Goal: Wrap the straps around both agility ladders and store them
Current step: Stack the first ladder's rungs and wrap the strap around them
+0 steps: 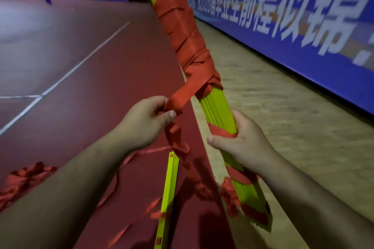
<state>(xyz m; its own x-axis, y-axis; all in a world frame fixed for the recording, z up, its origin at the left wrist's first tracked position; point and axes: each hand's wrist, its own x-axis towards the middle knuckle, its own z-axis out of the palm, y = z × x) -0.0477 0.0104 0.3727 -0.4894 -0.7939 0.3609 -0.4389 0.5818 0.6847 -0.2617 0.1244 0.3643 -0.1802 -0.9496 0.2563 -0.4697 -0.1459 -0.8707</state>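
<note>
– Bundle (216, 107) of yellow-green rungs is up in front of you, tilted, with the top end leaning away. Where does the strap stand?
– Red strap (182, 95) covers the upper and middle stretch in crossing turns. Its free tail runs down to your left hand (145, 121), whose thumb and fingers (172, 115) pinch it. Your right hand (242, 139) is clamped round the rungs below the wrap.
– So what makes this turn a good one?
– I'd say pull the tail taut before you pass it round, lay it flat, and overlap the turn above so the bare rungs get covered. Grip firmly with the right so the stack doesn't fan out.
– Anything to mind below?
– More strap trails to the floor (81, 56) beside a loose yellow rung (169, 188); it could snag as you draw it up. A heap of red strap (24, 178) lies at your left.
</note>
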